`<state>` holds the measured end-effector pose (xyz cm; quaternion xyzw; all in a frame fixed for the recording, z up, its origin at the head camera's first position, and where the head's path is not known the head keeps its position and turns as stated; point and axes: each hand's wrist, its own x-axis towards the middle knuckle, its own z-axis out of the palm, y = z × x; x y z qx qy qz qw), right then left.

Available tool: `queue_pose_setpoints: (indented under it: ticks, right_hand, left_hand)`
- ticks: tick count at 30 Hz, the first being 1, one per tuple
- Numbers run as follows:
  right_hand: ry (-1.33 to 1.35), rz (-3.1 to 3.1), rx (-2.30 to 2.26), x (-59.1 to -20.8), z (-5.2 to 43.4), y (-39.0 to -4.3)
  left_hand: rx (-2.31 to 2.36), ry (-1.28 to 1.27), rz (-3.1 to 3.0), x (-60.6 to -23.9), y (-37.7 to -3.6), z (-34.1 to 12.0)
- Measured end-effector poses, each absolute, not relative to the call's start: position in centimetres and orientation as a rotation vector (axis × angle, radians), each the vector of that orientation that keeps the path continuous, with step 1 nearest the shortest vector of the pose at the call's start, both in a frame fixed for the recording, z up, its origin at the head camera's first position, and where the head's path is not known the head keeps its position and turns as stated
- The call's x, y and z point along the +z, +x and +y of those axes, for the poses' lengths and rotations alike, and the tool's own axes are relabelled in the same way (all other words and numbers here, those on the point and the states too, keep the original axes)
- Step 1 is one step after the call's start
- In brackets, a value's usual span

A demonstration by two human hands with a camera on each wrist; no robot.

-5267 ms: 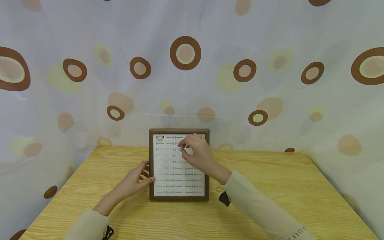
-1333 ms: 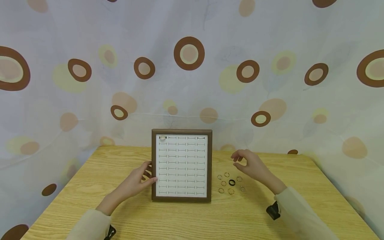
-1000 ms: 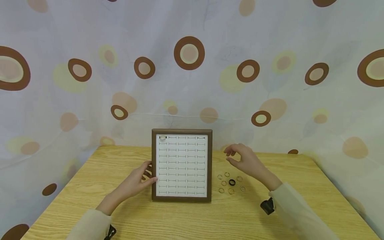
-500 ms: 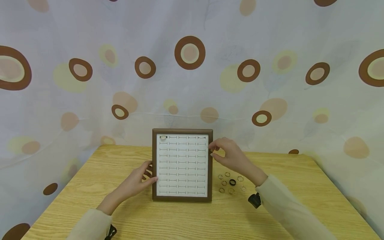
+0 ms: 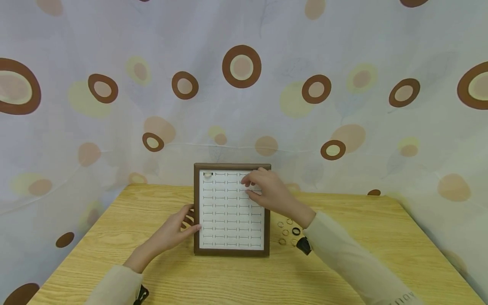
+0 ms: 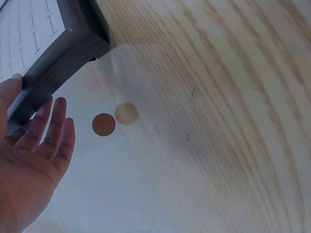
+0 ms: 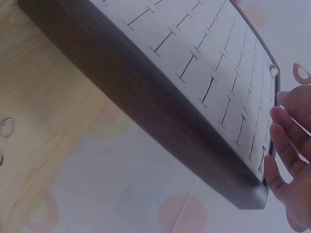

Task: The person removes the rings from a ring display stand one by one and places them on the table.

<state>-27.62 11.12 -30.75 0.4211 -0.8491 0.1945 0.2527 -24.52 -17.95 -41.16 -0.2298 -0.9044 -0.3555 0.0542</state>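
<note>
A brown-framed ring tray (image 5: 196, 203) with a white slotted insert stands tilted on the wooden table (image 5: 362, 228). One ring (image 5: 207, 175) sits in its top-left slot, also visible in the right wrist view as the ring (image 7: 273, 71). My right hand (image 5: 247, 187) hovers over the tray's upper right rows, thumb and forefinger pinching something tiny, seemingly a thin ring. Its fingers (image 7: 284, 145) show beside the frame (image 7: 146, 92). My left hand (image 5: 182, 223) rests open against the tray's left edge, fingers straight (image 6: 48, 131) beside the frame (image 6: 58, 63).
Several loose thin rings (image 5: 285, 232) and a black ring (image 5: 296, 231) lie on the table right of the tray, partly behind my right sleeve. One ring (image 7: 6, 127) shows on the wood. A spotted curtain (image 5: 244, 106) hangs behind and at both sides.
My right hand has moved left from above the loose rings to the tray's upper right rows, fingers still pinched. The left hand and the tray have not moved.
</note>
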Motion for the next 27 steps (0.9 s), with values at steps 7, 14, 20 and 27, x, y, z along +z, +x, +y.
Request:
queue_pose_setpoints:
  ticks: [7,14,20,27]
  right_hand:
    - [1.119,-2.326,0.523,-30.1,9.0,-28.0]
    - [1.100,-2.293,0.533,-29.6,6.8,-28.3]
    - [1.098,-2.264,0.514,-29.4,5.1,-28.4]
    - [1.083,-2.243,0.466,-29.5,3.5,-28.7]
  left_hand:
    - [-1.077,-0.705,-2.746,-41.0,-24.5,-17.9]
    - [-1.078,-0.715,-2.743,-41.0,-24.5,-17.9]
    - [-1.083,-0.729,-2.730,-41.1,-24.6,-17.9]
    - [-1.099,-0.711,-2.745,-41.1,-24.5,-17.9]
